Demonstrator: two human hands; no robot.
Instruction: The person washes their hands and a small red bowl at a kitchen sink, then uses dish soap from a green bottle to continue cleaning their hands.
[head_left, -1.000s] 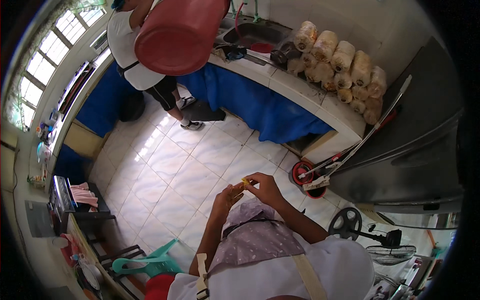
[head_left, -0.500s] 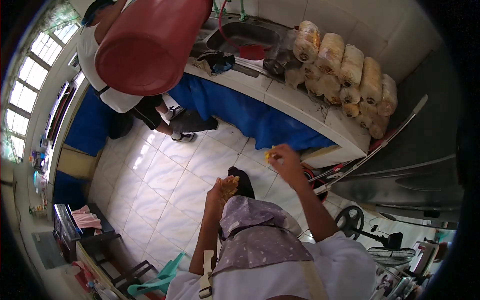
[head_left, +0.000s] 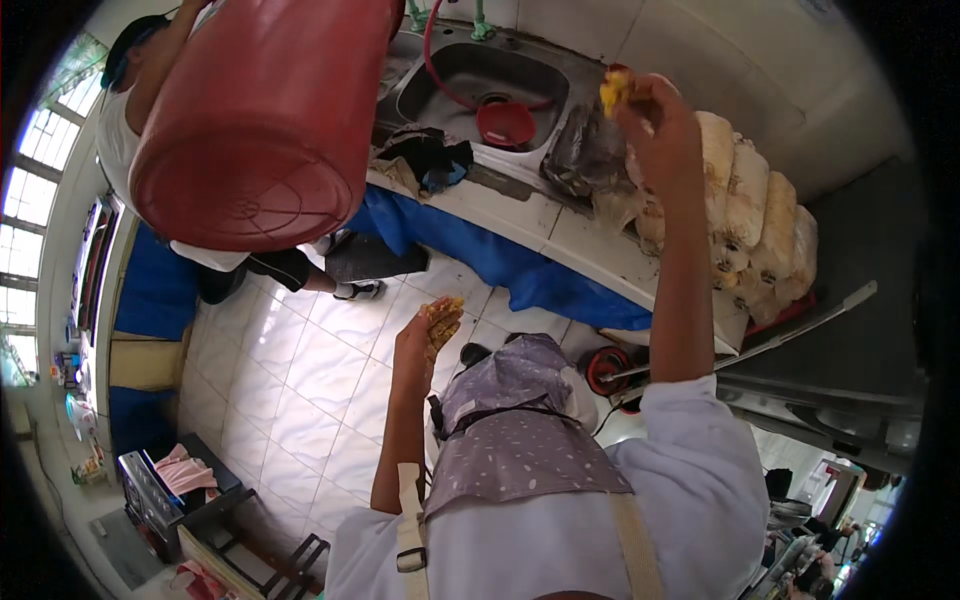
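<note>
My left hand is held low over the floor, curled around a yellow-brown crumbly clump. Raised above the counter, my right hand pinches a smaller bright-yellow piece between thumb and fingers. Behind that hand and forearm, several stacked clear plastic bags with pale, tan contents lie on the tiled counter, partly hidden by my arm. A dark crumpled plastic bag lies just below the yellow piece, next to the sink.
A steel sink holds a red dipper and a red hose. At the left, a person carries a large red barrel. Dark cloths lie on the counter edge, above a blue curtain. A dark fridge stands right.
My right hand has risen from beside the counter to above it, carrying the yellow piece. My left hand has shifted slightly up and left. The red barrel has moved left and nearer.
</note>
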